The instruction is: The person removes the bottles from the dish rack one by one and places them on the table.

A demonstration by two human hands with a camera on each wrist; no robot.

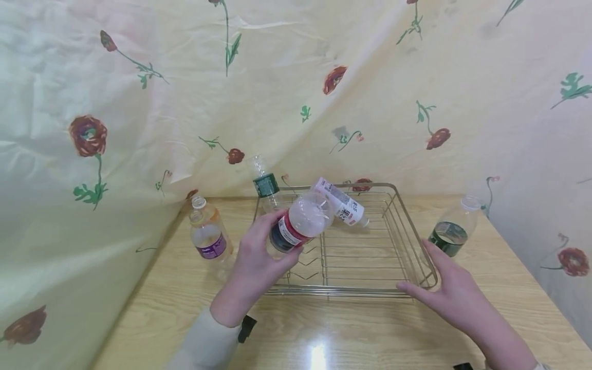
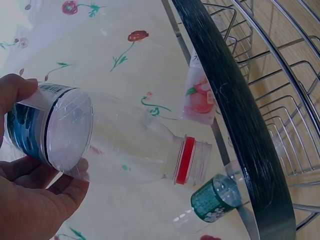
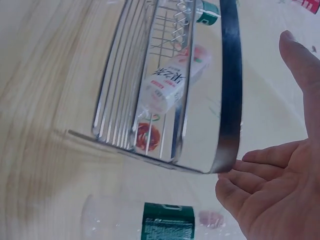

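My left hand (image 1: 256, 252) grips a clear plastic bottle (image 1: 305, 218) with a red and dark blue label, tilted above the left part of a wire rack (image 1: 361, 293). In the left wrist view, this bottle's neck with its red ring points away from the hand. Fingers of my right hand (image 1: 455, 295) lie fairly straight at the rack's front right corner, seemingly touching the rim. Inside the rack, a pink-and-white labelled bottle (image 1: 339, 203) rests slanted near the back. A green-labelled clear bottle (image 1: 266, 186) leans at the back left corner; whether it stands inside is unclear.
Left of the rack stands a purple-labelled bottle (image 1: 211, 241), apparently overlapping another bottle. Another green-labelled bottle (image 1: 448, 234) stands by the rack's right side, close to the right hand. A flowered sheet (image 1: 287, 92) hangs behind the wooden table (image 1: 370, 329).
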